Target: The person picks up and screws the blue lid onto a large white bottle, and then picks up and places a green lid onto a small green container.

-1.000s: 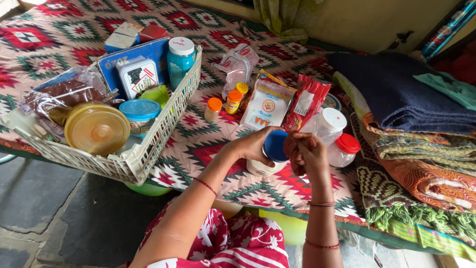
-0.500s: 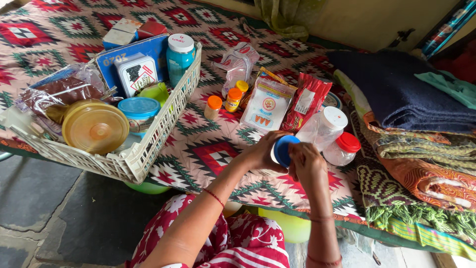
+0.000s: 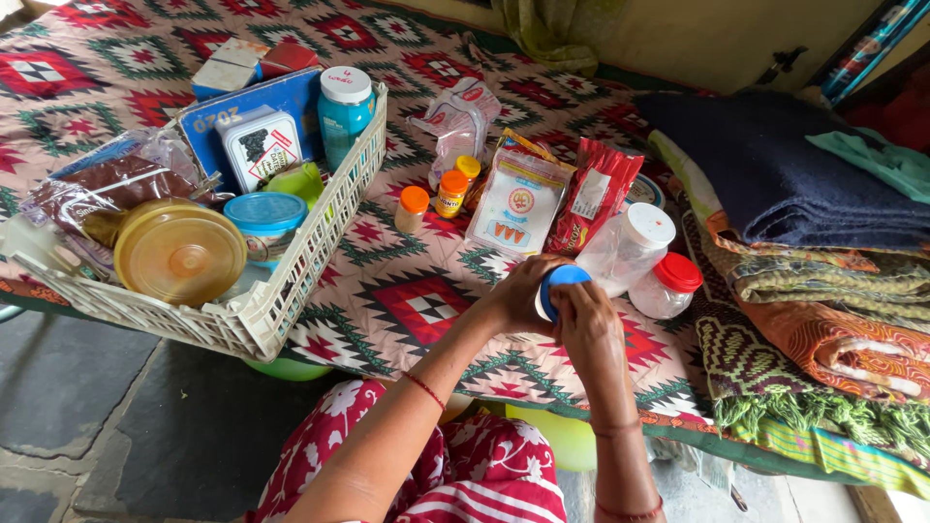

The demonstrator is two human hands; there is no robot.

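Both hands meet over the near edge of the bed [image 3: 407, 300], around a small white jar with a blue lid [image 3: 560, 288]. To turn the lid well, I think the jar must stay firm and level. Left hand [image 3: 518, 295] wraps closed around the jar; right hand [image 3: 586, 324] closes its fingers on the lid.

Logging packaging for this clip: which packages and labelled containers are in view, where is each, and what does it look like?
White pouch: flat, centre of the bedspread, orange trim.
Red packet: right of it, with a white label.
Teal bottle: upright in the basket, white cap.
White tin: rectangular, in the basket, red-and-black label.
Blue-lidded jar: held between left hand and right hand.
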